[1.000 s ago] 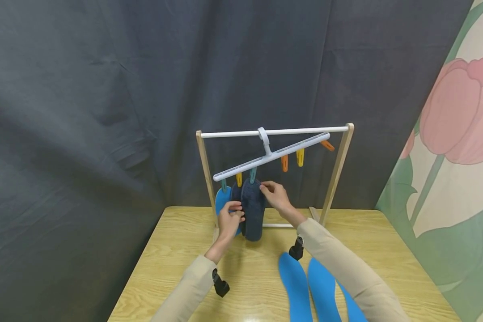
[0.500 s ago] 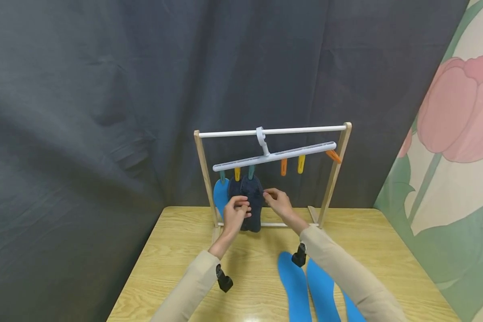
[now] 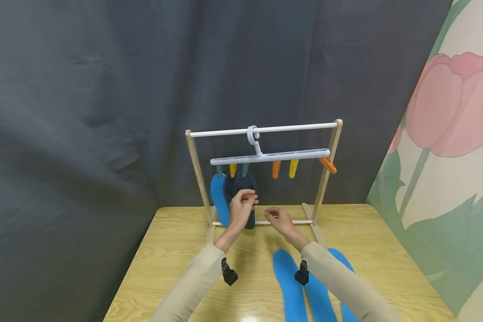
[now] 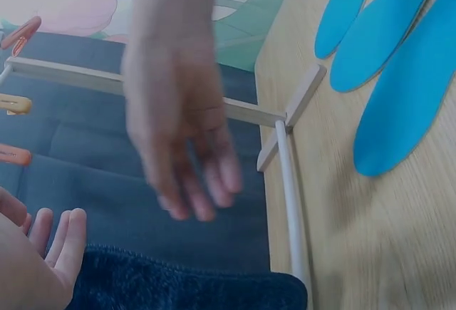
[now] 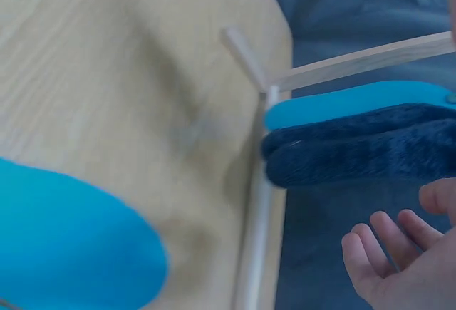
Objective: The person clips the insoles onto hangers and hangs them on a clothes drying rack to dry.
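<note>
Two dark blue fuzzy insoles hang from the left half of a pale hanger [image 3: 269,156]; the front insole [image 3: 244,181] is in a teal clip [image 3: 245,169], the rear one [image 3: 228,190] in a yellow clip [image 3: 233,170]. Left of them hangs a bright blue insole [image 3: 219,197] in another teal clip. My left hand [image 3: 241,209] is in front of the front dark insole, hiding its middle, its fingers loosely bent with nothing in them. To the right, my right hand [image 3: 279,221] hovers apart from the insoles; its relaxed, empty fingers [image 5: 388,246] show in the right wrist view.
The hanger hooks over the white top bar [image 3: 294,127] of a wooden-legged rack. Orange [image 3: 276,169] and yellow clips [image 3: 293,168] hang on its right half, with a tilted orange clip [image 3: 328,165] at the end. Blue insoles [image 3: 291,286] lie on the table [image 3: 161,264], partly under my right forearm.
My right hand has come off the dark insole's edge and moved down. The hanger's left end has risen and its right end dropped, so it is nearly level. My left hand has shifted right.
</note>
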